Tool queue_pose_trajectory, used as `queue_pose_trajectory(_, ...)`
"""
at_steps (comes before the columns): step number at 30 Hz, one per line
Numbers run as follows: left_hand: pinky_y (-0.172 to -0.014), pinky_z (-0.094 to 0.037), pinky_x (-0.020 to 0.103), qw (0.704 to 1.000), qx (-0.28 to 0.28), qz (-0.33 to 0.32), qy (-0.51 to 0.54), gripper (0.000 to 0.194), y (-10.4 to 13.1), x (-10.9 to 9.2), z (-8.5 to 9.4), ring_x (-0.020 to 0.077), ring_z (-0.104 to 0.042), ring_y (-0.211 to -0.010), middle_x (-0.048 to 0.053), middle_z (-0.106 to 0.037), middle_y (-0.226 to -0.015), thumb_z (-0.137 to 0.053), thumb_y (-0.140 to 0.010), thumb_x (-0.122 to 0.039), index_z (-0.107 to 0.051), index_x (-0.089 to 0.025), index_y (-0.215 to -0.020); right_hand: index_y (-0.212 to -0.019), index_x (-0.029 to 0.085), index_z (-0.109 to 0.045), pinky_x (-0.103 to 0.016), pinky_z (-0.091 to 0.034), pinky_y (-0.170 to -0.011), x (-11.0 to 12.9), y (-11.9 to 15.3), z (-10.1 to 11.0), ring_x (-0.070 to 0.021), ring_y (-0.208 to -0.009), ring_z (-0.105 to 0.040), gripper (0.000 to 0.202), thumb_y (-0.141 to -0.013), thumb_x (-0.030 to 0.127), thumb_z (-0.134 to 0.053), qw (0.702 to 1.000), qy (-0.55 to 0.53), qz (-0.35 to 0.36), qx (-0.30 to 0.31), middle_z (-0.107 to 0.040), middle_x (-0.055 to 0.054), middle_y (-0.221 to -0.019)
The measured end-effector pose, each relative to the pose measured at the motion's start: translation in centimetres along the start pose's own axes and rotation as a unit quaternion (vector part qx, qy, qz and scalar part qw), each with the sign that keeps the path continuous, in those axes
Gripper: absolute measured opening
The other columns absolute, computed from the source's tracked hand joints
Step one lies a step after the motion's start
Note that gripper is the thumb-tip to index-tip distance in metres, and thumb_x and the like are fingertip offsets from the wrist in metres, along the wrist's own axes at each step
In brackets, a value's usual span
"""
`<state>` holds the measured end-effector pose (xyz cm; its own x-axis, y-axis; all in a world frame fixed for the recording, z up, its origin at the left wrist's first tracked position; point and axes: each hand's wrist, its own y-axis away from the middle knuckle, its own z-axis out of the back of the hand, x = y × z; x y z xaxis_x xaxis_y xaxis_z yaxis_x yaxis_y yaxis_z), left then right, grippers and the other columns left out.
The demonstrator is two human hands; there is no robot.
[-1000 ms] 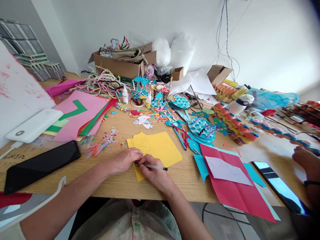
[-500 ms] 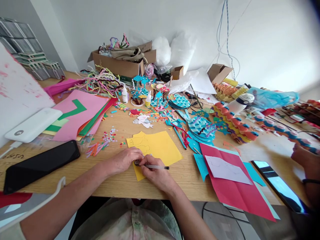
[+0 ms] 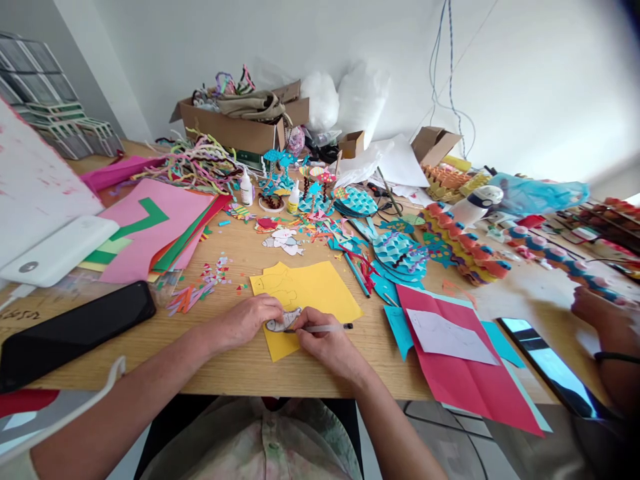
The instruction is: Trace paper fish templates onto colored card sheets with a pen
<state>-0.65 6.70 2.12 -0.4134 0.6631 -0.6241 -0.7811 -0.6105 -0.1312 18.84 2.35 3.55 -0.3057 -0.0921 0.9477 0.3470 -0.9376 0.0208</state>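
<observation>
On the table in front of me lies yellow paper [image 3: 333, 293] with pencil-thin fish outlines drawn on its left part. A white paper fish cutout [image 3: 283, 321] rests on the lower left of it. My left hand [image 3: 255, 319] has its fingers together, pressing the cutout's left end down. In my right hand [image 3: 325, 343] is a pen [image 3: 327, 327], its clear barrel ending in a black tip at the right. The pen's point is at the lower edge of the cutout, partly hidden by my fingers. More fish cutouts [image 3: 284, 241] lie beyond the yellow paper.
Left are a black phone [image 3: 75, 333], a white power bank [image 3: 60, 250] and coloured paper [image 3: 155, 223]. Glue bottles [image 3: 247, 188] and paper scraps [image 3: 320, 227] lie beyond. Right are red paper [image 3: 465, 373] and a lit phone [image 3: 550, 363]. Another person's hand [image 3: 597, 310] is at far right.
My right hand and pen have shifted right along the cutout, uncovering more of it. The left hand stays pressed on its left end. The whole view has shifted slightly.
</observation>
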Motion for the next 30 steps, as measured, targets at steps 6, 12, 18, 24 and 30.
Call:
queue_pose_trajectory(6, -0.077, -0.042, 0.027, 1.0, 0.001, -0.003, -0.016, 0.031, 0.05, -0.14, 0.02, 0.0161, -0.055, -0.085, 0.004, -0.063, -0.088, -0.033, -0.09, -0.013, -0.063, -0.017, -0.083, -0.067, 0.018, -0.052, -0.018, -0.027, -0.047, -0.15, 0.19, 0.0, -0.0072, -0.051, -0.033, 0.009, -0.067, 0.011, -0.045, 1.0, 0.013, -0.003, -0.006, -0.044, 0.006, -0.056)
queue_pose_trajectory(12, -0.075, -0.042, 0.027, 0.999, 0.009, -0.009, -0.037, 0.026, 0.08, -0.59, -0.05, 0.0158, -0.054, -0.082, 0.005, -0.061, -0.086, -0.037, -0.09, -0.013, -0.062, -0.016, -0.083, -0.067, 0.017, -0.054, -0.018, -0.026, -0.046, -0.09, 0.36, -0.11, -0.0068, -0.049, -0.033, 0.012, -0.066, 0.009, -0.045, 1.0, 0.024, -0.009, -0.012, -0.044, 0.006, -0.055)
queue_pose_trajectory(18, -0.075, -0.042, 0.026, 0.999, -0.002, -0.006, -0.05, 0.017, 0.05, -0.54, -0.46, 0.0155, -0.053, -0.083, 0.003, -0.059, -0.085, -0.045, -0.089, -0.014, -0.061, -0.017, -0.083, -0.068, 0.017, -0.055, -0.018, -0.027, -0.046, -0.46, 0.45, -0.19, -0.0069, -0.049, -0.034, 0.012, -0.068, 0.009, -0.046, 0.999, 0.033, -0.006, -0.014, -0.044, 0.006, -0.055)
queue_pose_trajectory(24, -0.076, -0.041, 0.025, 0.998, -0.007, -0.004, -0.063, 0.012, 0.08, -0.39, -0.71, 0.0152, -0.053, -0.084, 0.003, -0.058, -0.087, -0.049, -0.087, -0.013, -0.06, -0.017, -0.084, -0.067, 0.017, -0.055, -0.018, -0.026, -0.045, -0.43, 0.5, -0.2, -0.0069, -0.048, -0.034, 0.012, -0.067, 0.009, -0.046, 0.999, 0.034, -0.004, -0.023, -0.044, 0.006, -0.054)
queue_pose_trajectory(30, -0.075, -0.042, 0.025, 0.997, -0.009, -0.007, -0.072, 0.012, 0.07, -0.35, -0.8, 0.0154, -0.053, -0.083, 0.003, -0.058, -0.087, -0.05, -0.087, -0.013, -0.061, -0.016, -0.084, -0.066, 0.017, -0.055, -0.018, -0.026, -0.045, -0.21, 0.68, 0.08, -0.0065, -0.048, -0.033, 0.012, -0.067, 0.009, -0.045, 0.999, 0.039, -0.013, -0.028, -0.044, 0.006, -0.053)
